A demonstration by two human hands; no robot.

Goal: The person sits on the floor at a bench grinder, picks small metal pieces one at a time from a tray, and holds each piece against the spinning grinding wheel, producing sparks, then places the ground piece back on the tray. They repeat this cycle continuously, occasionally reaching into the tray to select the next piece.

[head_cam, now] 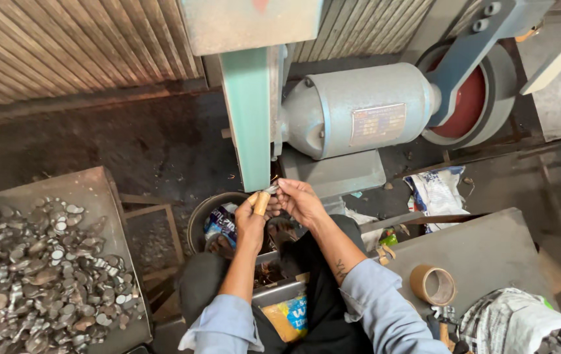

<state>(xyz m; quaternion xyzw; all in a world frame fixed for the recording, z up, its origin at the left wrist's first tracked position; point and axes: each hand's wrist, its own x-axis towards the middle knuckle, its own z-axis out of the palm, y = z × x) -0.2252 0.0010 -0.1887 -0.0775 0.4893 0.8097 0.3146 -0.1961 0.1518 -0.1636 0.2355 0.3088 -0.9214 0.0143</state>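
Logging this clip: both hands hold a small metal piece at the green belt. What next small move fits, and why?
Probably keep pressing the metal piece lightly against the belt and turn it slightly. Both the left hand and the right hand pinch it at the belt's lower end, where sparks show.

green sanding belt (pixel 249 118), grey motor (pixel 359 108), red wheel (pixel 467 101)

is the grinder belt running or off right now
Probably running: a few small sparks show beside the green belt, where both hands press a small metal piece. Belt motion itself cannot be seen.
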